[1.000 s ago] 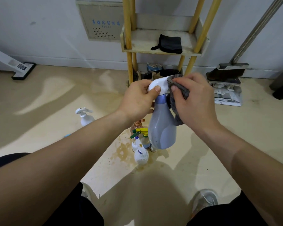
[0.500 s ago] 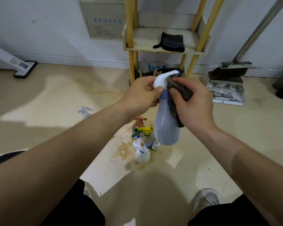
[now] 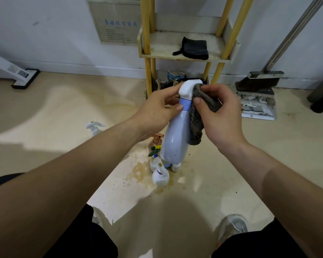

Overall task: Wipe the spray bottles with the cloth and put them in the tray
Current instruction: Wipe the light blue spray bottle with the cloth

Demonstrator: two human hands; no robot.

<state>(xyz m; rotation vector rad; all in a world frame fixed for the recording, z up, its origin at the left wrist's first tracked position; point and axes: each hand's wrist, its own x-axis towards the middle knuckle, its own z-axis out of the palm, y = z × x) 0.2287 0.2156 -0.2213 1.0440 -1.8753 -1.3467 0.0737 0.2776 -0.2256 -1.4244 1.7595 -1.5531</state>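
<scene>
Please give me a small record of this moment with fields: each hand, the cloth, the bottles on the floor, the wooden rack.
left hand: grips the pale blue spray bottle at its neck, off the floor
right hand: presses the grey cloth against the bottle's white head
grey cloth: hangs down the bottle's side
floor bottles: a cluster stands below the held bottle, by a brown stain; one white spray bottle stands apart to the left
wooden rack: its shelf holds a black cloth, no bottle

Floor bears clustered bottles and a dustpan.
</scene>
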